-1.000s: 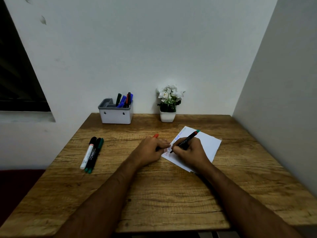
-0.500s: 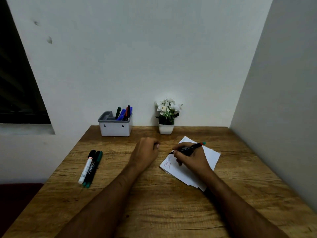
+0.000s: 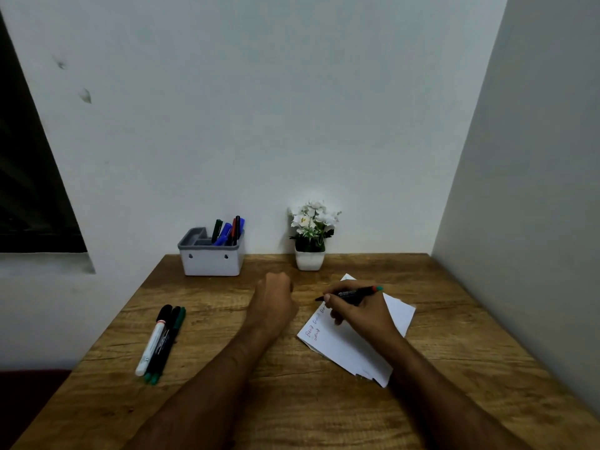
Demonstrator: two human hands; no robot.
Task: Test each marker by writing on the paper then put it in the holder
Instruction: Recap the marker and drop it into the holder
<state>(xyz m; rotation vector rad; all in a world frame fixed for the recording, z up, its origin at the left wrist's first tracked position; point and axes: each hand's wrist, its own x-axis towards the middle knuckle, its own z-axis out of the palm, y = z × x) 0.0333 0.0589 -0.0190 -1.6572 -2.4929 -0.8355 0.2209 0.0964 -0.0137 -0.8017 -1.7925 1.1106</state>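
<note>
Fingers of the right hand (image 3: 360, 311) are curled round a black marker (image 3: 352, 293), pinching it near the writing end. The marker lies almost flat, just above the far edge of the paper (image 3: 350, 349). Its uncapped tip points left, toward the left hand (image 3: 274, 300), and its green end points right. The left hand is a closed fist beside the paper, between the paper and the grey holder (image 3: 211, 259); it likely hides the cap, but that cannot be seen. The holder stands far back and to the left of the paper, against the wall, with other markers already standing in it. So the marker's tip already faces the fist, and the likely next move is to bring the two together for capping. The left hand is nearer the holder. Three more markers (image 3: 162, 342) lie side by side well to the left of the paper.
</note>
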